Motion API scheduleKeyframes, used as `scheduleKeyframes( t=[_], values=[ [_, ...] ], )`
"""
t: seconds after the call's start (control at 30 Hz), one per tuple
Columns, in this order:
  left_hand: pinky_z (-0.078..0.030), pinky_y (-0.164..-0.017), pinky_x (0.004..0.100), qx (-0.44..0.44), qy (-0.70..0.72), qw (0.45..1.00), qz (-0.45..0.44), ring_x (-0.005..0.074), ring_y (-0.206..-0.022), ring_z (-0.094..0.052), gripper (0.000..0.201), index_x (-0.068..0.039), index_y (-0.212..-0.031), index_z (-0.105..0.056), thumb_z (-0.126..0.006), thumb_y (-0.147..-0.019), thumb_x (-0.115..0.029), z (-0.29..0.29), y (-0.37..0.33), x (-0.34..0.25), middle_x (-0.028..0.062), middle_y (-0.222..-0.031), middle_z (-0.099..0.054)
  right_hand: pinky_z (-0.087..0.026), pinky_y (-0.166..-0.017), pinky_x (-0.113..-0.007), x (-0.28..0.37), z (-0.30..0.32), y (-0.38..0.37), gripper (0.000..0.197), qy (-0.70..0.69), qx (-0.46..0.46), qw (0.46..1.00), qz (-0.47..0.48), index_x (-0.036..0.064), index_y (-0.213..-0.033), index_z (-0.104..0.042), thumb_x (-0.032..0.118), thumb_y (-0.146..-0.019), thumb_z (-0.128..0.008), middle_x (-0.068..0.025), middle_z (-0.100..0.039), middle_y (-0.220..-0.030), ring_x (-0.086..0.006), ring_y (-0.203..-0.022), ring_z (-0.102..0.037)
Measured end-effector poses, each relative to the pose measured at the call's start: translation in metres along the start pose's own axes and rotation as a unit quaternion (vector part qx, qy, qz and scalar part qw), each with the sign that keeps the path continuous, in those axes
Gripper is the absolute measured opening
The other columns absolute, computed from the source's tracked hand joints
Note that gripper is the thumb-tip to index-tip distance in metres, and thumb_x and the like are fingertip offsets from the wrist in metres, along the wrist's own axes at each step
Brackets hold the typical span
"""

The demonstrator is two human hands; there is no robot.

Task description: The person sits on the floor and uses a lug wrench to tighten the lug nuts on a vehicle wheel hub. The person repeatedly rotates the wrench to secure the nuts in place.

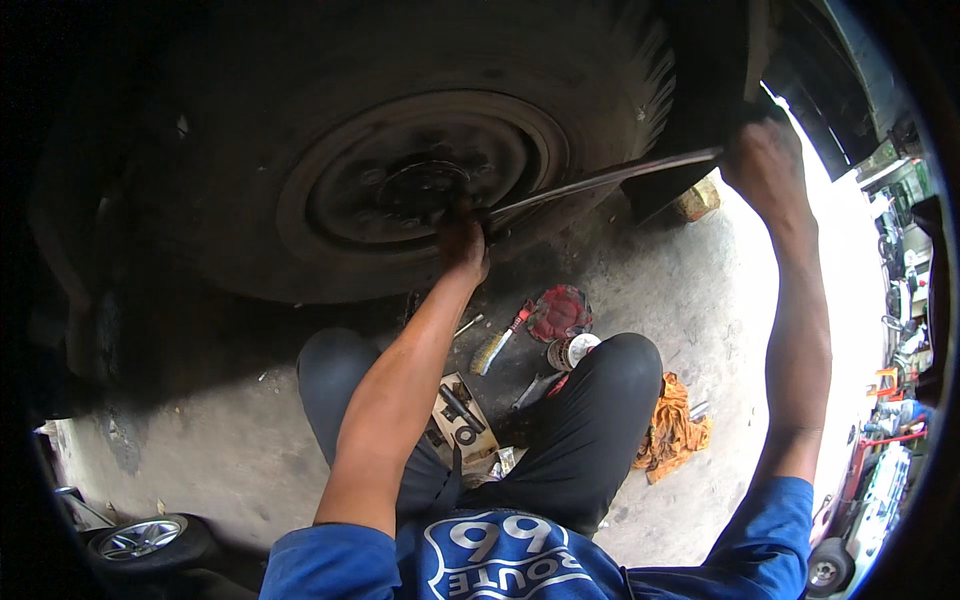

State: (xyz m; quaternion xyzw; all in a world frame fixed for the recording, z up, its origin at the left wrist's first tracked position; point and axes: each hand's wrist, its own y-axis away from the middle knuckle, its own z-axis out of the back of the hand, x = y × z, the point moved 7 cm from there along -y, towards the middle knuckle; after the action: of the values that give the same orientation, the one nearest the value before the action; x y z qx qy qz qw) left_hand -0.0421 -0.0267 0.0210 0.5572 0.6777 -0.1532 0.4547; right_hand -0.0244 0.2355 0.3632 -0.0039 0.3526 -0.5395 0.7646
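Note:
Ahead of me stands a large dark wheel [300, 215] with a steel rim and a round hub [425, 185] ringed by wheel nuts. A long metal bar [610, 179] slants from the hub up to the right. My left hand [463, 243] is closed around its inner end, close to the lower right of the hub; shadow hides the fingertips and how the bar meets the nut. At the outer end, my right hand [765, 168] grips the bar, slightly blurred, with the arm stretched out.
Between my knees lie a wire brush [490, 352], a red cloth [560, 312], a white-topped can [572, 352] and a tray [475, 425] of dark parts. An orange rag [675, 432] lies beside my right knee. A loose wheel [145, 540] rests at lower left; a yellowish block [698, 201] sits behind the tyre.

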Motion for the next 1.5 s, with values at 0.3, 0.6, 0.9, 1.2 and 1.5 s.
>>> scheduleKeyframes(
  t=[0.3, 0.6, 0.9, 1.2, 1.5],
  values=[
    [-0.051, -0.056, 0.0335, 0.004, 0.055, 0.998, 0.03, 0.0133, -0.076, -0.059, 0.023, -0.011, -0.112, -0.06, -0.054, -0.101, -0.03, -0.007, 0.001, 0.011, 0.0022, -0.096, -0.06, -0.06, -0.069, -0.031, 0.008, 0.036, -0.034, 0.025, -0.012, -0.128, 0.98, 0.15, 0.007, -0.105, -0.074, -0.003, -0.082, -0.072, -0.0186, -0.072, -0.092, -0.0264, -0.082, -0.074],
    [-0.045, -0.049, 0.0328, -0.032, -0.17, 0.979, -0.105, 0.0159, -0.064, -0.056, 0.032, -0.009, -0.117, -0.053, -0.052, -0.102, -0.038, 0.008, -0.015, 0.015, 0.0068, -0.092, -0.057, -0.057, -0.068, -0.041, -0.03, -0.134, 0.007, 0.021, -0.024, 0.119, 0.993, -0.005, 0.0051, -0.089, -0.072, 0.017, -0.073, -0.071, -0.0161, -0.071, -0.081, -0.0338, -0.077, -0.07],
    [-0.046, -0.051, 0.033, -0.035, -0.226, 0.97, -0.078, 0.0157, -0.07, -0.055, 0.033, -0.007, -0.114, -0.054, -0.052, -0.102, -0.037, 0.0, 0.009, -0.009, 0.0059, -0.091, -0.057, -0.056, -0.085, -0.042, -0.018, -0.274, 0.063, 0.042, -0.13, -0.035, 0.978, -0.157, 0.0129, -0.105, -0.072, 0.032, -0.068, -0.078, -0.0151, -0.071, -0.104, -0.0325, -0.101, -0.068],
    [-0.051, -0.054, 0.0402, -0.056, -0.501, 0.853, -0.131, 0.0269, -0.072, -0.069, 0.04, 0.001, -0.123, -0.054, -0.052, -0.1, -0.031, 0.001, 0.013, -0.02, 0.022, -0.101, -0.064, -0.053, -0.083, -0.049, 0.181, -0.449, 0.156, 0.026, -0.418, 0.247, 0.861, -0.15, 0.0084, -0.095, -0.073, 0.027, -0.08, -0.063, -0.0234, -0.069, -0.098, -0.042, -0.099, -0.065],
    [-0.045, -0.092, 0.0509, -0.046, -0.535, 0.832, -0.14, 0.0468, -0.106, -0.059, 0.037, 0.0, -0.117, -0.058, -0.05, -0.101, -0.031, 0.001, 0.035, -0.018, 0.0273, -0.106, -0.064, -0.053, -0.081, -0.052, 0.044, -0.316, 0.149, 0.024, -0.299, 0.268, 0.903, -0.153, -0.0011, -0.09, -0.071, 0.011, -0.07, -0.064, -0.029, -0.067, -0.09, -0.0445, -0.089, -0.065]
  ],
)
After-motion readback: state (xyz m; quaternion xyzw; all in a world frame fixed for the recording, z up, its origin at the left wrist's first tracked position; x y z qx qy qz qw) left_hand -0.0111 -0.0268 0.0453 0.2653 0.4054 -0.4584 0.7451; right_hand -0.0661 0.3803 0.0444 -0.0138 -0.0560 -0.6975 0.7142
